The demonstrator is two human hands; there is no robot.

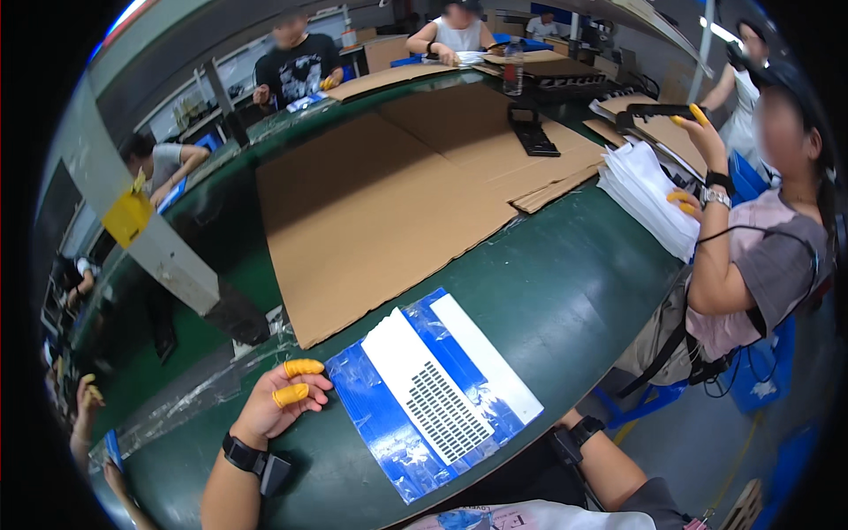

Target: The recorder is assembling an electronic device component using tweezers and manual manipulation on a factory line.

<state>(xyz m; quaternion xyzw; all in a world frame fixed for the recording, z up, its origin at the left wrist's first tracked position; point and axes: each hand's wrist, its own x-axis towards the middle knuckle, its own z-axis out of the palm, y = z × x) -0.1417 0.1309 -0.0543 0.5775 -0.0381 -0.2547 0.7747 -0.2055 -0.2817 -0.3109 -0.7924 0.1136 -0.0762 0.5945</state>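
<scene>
Blue panel, flat, at the near edge of the table, between the person's two hands; patches of glossy clear film over it. On it, a white label sheet, its near part gridded with small dark rectangles, too small to make out singly; to the right, a plain white strip.

Left hand: just left of the panel, fingers loosely curled and spread, holding nothing; yellow finger covers on two fingers. Whether a fingertip touches the panel is hard to tell.

Right hand: at the near table edge, right of the panel, mostly hidden; its grip cannot be told.

Table: green, glossy.

Cardboard sheet: large, brown, beyond the panel; on its far right part, a black frame.

Bottle: clear, upright, far side.

White stack: right, beside a co-worker whose raised hand holds a long dark part.

Far left: people partly cut off by the dark rim, blurred.
</scene>
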